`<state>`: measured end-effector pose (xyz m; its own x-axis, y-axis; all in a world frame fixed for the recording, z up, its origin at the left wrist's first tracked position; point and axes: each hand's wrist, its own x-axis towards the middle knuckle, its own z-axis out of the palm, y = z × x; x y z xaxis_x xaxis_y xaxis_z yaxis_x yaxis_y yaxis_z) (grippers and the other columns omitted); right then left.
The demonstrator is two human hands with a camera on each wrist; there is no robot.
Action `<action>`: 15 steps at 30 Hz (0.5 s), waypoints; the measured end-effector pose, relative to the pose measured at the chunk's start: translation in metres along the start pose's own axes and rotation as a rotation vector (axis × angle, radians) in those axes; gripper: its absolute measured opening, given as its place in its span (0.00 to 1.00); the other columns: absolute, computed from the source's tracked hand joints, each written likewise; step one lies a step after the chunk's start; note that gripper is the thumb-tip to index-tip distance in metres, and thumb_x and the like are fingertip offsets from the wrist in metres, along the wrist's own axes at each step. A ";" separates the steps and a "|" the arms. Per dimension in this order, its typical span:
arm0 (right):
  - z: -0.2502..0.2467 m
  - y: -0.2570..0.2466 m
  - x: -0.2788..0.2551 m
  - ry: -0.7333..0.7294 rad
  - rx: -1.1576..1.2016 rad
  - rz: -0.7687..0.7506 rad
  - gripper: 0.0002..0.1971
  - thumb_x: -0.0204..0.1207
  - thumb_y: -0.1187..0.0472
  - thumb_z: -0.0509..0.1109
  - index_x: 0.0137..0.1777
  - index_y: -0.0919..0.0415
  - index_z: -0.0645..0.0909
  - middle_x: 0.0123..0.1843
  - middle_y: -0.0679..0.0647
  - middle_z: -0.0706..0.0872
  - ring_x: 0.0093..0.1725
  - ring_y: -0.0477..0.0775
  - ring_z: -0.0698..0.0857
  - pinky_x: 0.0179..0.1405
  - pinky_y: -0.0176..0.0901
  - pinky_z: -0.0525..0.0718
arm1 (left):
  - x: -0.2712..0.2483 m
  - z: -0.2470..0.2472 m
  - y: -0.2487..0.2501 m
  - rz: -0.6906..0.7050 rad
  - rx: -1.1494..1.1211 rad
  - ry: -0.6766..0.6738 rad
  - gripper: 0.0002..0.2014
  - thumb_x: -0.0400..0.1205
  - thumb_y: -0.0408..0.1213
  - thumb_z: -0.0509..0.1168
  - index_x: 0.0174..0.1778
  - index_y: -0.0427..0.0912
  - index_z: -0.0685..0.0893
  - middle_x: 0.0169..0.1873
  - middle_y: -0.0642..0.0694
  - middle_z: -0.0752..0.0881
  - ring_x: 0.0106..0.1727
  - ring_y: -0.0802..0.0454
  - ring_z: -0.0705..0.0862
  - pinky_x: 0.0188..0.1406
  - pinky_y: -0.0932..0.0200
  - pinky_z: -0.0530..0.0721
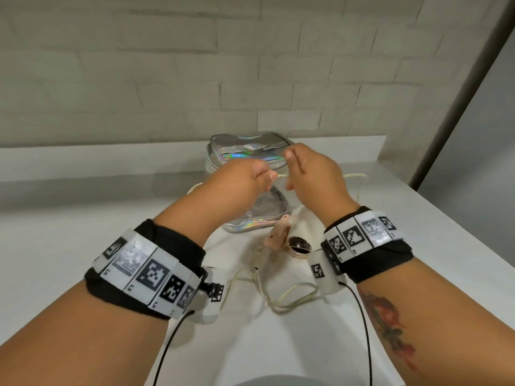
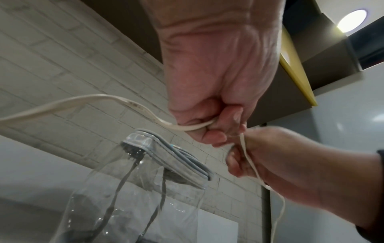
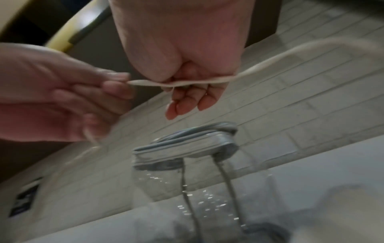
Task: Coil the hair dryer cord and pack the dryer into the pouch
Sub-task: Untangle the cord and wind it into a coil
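Note:
Both hands are raised over the pouch point(image 1: 245, 153), a clear and holographic zip bag standing at the back of the counter. My left hand point(image 1: 263, 176) grips the cream cord point(image 2: 83, 100) in a curled fist point(image 2: 209, 128). Close beside it, my right hand point(image 1: 291, 169) holds the same cord point(image 3: 270, 64), pinned across its curled fingers point(image 3: 187, 102). Only a short stretch of cord runs between the two hands. The pink hair dryer point(image 1: 276, 235) lies on the counter below my wrists, and loose cord loops point(image 1: 292, 299) trail from it toward me.
A white counter point(image 1: 83, 218) runs up to a pale brick wall point(image 1: 167, 79). Another wall edge rises at the right point(image 1: 459, 107). A cupboard with a yellow edge point(image 2: 299, 74) hangs overhead. Black sensor cables point(image 1: 362, 316) dangle from my wristbands.

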<state>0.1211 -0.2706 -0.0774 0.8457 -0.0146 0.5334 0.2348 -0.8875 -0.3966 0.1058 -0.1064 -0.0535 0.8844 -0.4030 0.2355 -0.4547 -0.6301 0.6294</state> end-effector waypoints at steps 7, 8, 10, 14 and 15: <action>-0.002 -0.026 0.004 0.073 0.254 0.072 0.15 0.82 0.53 0.60 0.66 0.52 0.77 0.45 0.52 0.89 0.47 0.53 0.85 0.47 0.45 0.80 | 0.002 0.002 -0.001 0.063 -0.049 -0.026 0.15 0.85 0.40 0.57 0.31 0.51 0.76 0.26 0.51 0.77 0.28 0.52 0.76 0.33 0.56 0.75; -0.003 -0.024 0.006 0.083 0.239 0.081 0.15 0.81 0.53 0.61 0.66 0.52 0.76 0.43 0.50 0.87 0.45 0.53 0.84 0.45 0.45 0.80 | 0.001 0.000 -0.001 0.074 -0.023 -0.029 0.14 0.85 0.40 0.57 0.32 0.50 0.76 0.26 0.51 0.77 0.28 0.53 0.76 0.30 0.59 0.74; -0.005 -0.016 0.010 0.126 0.214 0.111 0.14 0.81 0.53 0.61 0.65 0.52 0.76 0.34 0.45 0.82 0.40 0.52 0.82 0.39 0.43 0.76 | -0.001 -0.005 -0.004 0.099 0.032 -0.036 0.14 0.85 0.41 0.57 0.33 0.50 0.76 0.29 0.49 0.79 0.32 0.49 0.79 0.33 0.57 0.74; -0.010 0.006 0.017 0.191 0.211 0.225 0.12 0.80 0.53 0.61 0.62 0.50 0.77 0.29 0.47 0.80 0.36 0.55 0.82 0.37 0.42 0.75 | -0.004 -0.012 -0.009 0.108 0.130 -0.050 0.14 0.85 0.42 0.58 0.34 0.48 0.78 0.27 0.50 0.75 0.31 0.50 0.75 0.36 0.53 0.76; -0.013 0.011 0.018 0.207 0.215 0.250 0.12 0.80 0.53 0.60 0.61 0.51 0.77 0.32 0.49 0.81 0.37 0.56 0.83 0.38 0.44 0.77 | -0.005 -0.013 -0.011 0.096 0.141 -0.049 0.14 0.85 0.42 0.58 0.33 0.49 0.78 0.26 0.50 0.75 0.30 0.50 0.73 0.35 0.53 0.75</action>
<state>0.1325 -0.2868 -0.0627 0.7804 -0.3303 0.5309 0.1473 -0.7281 -0.6694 0.1081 -0.0889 -0.0518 0.8315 -0.4955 0.2510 -0.5502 -0.6725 0.4950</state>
